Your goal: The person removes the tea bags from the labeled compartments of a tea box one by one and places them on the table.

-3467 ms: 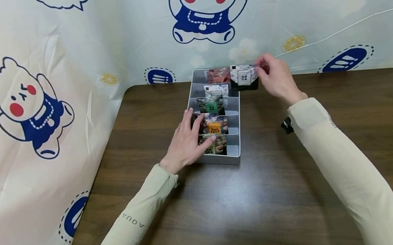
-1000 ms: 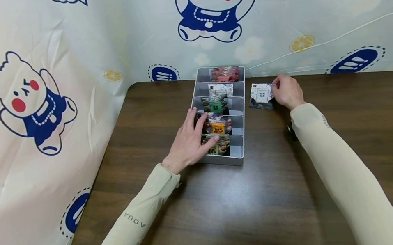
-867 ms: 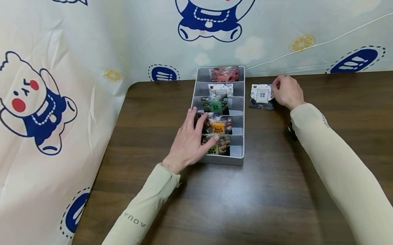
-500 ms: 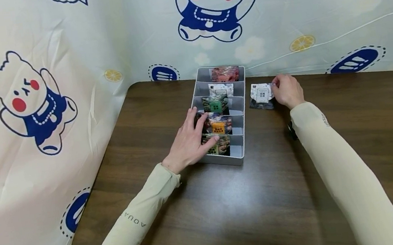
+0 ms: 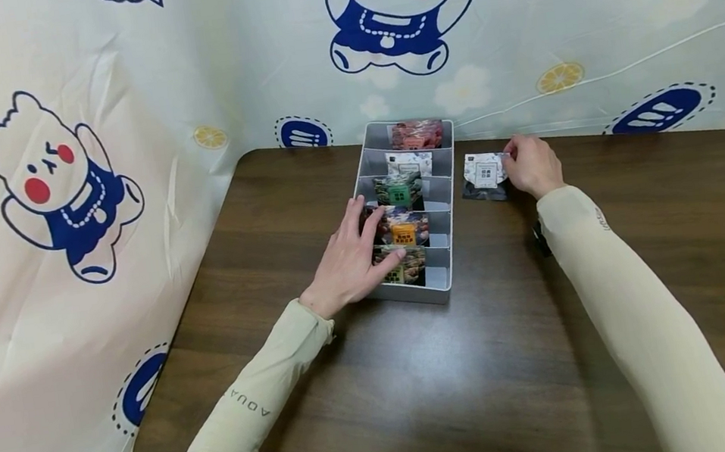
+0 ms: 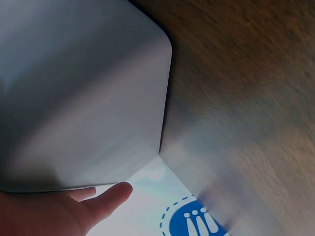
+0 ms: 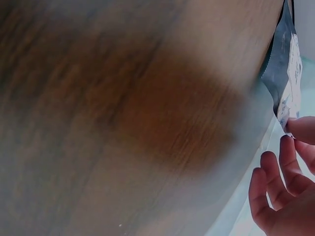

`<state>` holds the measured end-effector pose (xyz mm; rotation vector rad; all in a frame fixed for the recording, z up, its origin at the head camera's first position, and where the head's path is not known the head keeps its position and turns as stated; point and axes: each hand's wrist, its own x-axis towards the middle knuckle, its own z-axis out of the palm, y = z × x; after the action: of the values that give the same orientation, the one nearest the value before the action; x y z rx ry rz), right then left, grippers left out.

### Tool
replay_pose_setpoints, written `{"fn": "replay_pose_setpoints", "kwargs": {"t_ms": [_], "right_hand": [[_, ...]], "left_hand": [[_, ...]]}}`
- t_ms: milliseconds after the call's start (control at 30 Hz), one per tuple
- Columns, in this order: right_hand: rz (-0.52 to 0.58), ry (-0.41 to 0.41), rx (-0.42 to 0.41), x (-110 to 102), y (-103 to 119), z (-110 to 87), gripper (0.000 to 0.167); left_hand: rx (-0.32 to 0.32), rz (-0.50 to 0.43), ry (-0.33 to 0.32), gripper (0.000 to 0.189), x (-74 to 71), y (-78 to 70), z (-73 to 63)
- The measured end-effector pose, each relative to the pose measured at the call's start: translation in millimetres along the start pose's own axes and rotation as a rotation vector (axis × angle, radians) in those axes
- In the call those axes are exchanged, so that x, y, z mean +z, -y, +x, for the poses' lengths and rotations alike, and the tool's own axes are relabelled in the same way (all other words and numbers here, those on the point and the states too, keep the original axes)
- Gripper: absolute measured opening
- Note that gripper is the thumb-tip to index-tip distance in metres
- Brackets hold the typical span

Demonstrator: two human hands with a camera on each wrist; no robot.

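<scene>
My right hand (image 5: pixel 533 165) pinches the upper right corner of a white and black sachet (image 5: pixel 485 175), which lies on the table just right of the grey divided tray (image 5: pixel 409 296). In the right wrist view, the thumb and a finger hold the corner of that same sachet (image 7: pixel 290 81). My left hand (image 5: pixel 343 263) rests on the tray's left side, its fingers spread over the edge near the front packets. Within the compartments stand a red packet (image 5: pixel 416 135), a white sachet (image 5: pixel 409 164), a green packet (image 5: pixel 399 192), an orange-labelled packet (image 5: pixel 404 229) and an olive-green-labelled packet (image 5: pixel 409 266).
The tray stands on a dark wooden table (image 5: pixel 490 362), close to its back edge. Behind and to the left hangs a pale cloth (image 5: pixel 270 47) with cartoon prints. A thin white line (image 5: pixel 662 47) runs across the cloth on the right.
Since 3.5 s ago, my right hand has lowered the white and black sachet from beside the tray's back compartments onto the table. Over the last second, the hands and sachet have hardly moved.
</scene>
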<state>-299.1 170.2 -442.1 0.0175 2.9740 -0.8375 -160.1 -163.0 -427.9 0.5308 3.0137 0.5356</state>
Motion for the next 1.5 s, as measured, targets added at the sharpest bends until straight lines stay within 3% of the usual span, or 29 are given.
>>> {"fn": "replay_pose_setpoints", "kwargs": {"t_ms": [1233, 1500], "right_hand": [[0.008, -0.026, -0.004, -2, 2, -1.7, 0.034], [0.043, -0.056, -0.05, -3, 11, -0.4, 0.033]], "left_hand": [[0.002, 0.004, -0.004, 0.081, 0.1, 0.0, -1.0], [0.002, 0.002, -0.009, 0.08, -0.4, -0.2, -1.3]]}}
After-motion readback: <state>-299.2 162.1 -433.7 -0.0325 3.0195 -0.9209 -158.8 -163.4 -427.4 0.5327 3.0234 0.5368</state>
